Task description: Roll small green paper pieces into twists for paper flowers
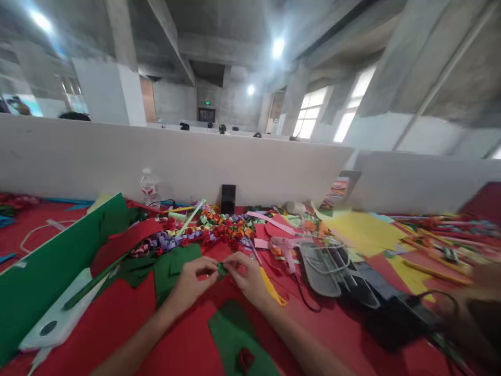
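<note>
Between my two hands is a small green piece [222,270], likely paper or felt by its look, pinched from both sides. My left hand [198,277] grips its left edge with thumb and forefinger. On the other side my right hand [243,275] has its fingertips closed on the same piece. Below them on the red table [180,334] lies a green sheet [230,329] with a dark red rolled flower [245,360] on it. Left of my left hand are more green sheets [172,266]. Something yellow [274,290] lies beside my right wrist.
A pink glue gun [288,253] with a cord lies right of my hands, near a grey tray [321,271]. Small paper flowers [223,230] are heaped behind. A phone [228,199] and a bottle [147,187] stand by the partition. A power strip [58,313] lies left; another person's arm [465,318] shows right.
</note>
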The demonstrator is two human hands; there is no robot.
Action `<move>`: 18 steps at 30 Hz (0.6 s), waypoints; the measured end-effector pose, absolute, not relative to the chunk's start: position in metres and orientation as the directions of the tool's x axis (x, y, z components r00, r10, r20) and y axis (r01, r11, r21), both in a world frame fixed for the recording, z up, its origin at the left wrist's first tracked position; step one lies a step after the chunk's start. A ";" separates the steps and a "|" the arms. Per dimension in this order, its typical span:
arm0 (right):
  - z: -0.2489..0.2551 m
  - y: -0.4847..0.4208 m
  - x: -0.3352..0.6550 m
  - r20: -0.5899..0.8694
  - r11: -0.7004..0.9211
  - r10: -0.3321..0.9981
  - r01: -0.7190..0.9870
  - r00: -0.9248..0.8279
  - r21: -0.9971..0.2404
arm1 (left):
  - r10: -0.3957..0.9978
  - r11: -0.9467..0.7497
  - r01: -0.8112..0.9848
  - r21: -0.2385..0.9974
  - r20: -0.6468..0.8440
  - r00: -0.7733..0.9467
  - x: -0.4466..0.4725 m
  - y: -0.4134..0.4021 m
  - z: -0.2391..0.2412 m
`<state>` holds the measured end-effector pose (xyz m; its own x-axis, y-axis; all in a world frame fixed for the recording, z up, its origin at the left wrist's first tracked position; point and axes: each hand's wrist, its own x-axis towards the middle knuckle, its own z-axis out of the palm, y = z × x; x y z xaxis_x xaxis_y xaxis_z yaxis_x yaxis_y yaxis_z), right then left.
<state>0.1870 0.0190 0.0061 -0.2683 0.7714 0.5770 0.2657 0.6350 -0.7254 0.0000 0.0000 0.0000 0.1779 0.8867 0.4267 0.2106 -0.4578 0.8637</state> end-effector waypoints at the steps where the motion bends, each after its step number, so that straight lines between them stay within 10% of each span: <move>1: 0.007 0.019 0.188 0.607 0.667 0.745 0.266 -0.276 -0.696 | 0.885 -0.461 0.212 0.862 0.430 0.177 0.000 0.000 -0.001; 9: 0.013 0.011 0.184 0.515 0.540 0.839 0.153 -0.176 -0.828 | 0.977 -0.198 -0.221 0.955 0.210 0.035 0.005 0.007 -0.004; 13: 0.013 0.006 0.182 0.448 0.470 0.876 0.111 -0.182 -0.875 | 0.976 0.210 -0.679 0.704 -0.197 0.098 0.005 0.004 -0.002; 18: 0.009 0.003 0.183 0.611 0.678 0.731 0.223 -0.303 -0.701 | 0.909 0.375 -0.783 0.495 -0.362 0.206 0.006 -0.002 -0.002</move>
